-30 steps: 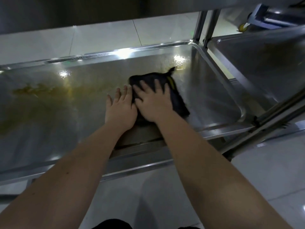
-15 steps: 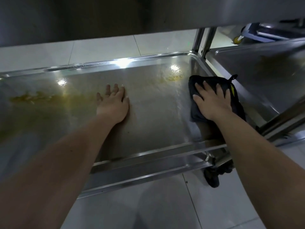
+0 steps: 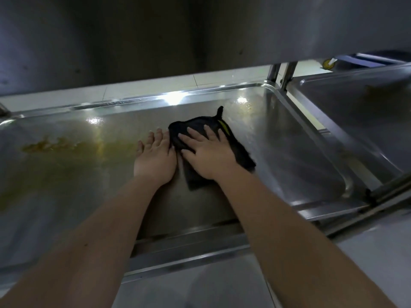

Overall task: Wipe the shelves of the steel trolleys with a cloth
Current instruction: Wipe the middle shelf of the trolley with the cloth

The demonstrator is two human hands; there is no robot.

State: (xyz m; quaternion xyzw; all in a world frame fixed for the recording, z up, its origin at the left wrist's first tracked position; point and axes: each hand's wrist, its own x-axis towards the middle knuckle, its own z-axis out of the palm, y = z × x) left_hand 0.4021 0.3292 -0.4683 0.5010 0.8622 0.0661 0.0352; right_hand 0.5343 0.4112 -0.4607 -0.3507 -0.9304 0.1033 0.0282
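A black cloth (image 3: 239,152) with a yellow tag lies flat near the middle of a steel trolley shelf (image 3: 300,152). My right hand (image 3: 206,154) presses on the cloth with straight, spread fingers. My left hand (image 3: 155,158) rests flat on the bare steel just left of the cloth, its thumb side touching the cloth's edge. A yellowish smear (image 3: 57,147) covers the left part of the shelf, and a small yellow patch (image 3: 246,105) sits near the back right corner.
The underside of an upper shelf (image 3: 200,30) hangs low over the back. A second trolley's shelf (image 3: 355,112) adjoins on the right, with upright posts (image 3: 282,74) between them. White floor tiles (image 3: 222,290) lie below the front rim.
My right hand has slid the cloth from the shelf's right edge back leftward to the middle, next to my left hand. The left hand stayed flat on the steel.
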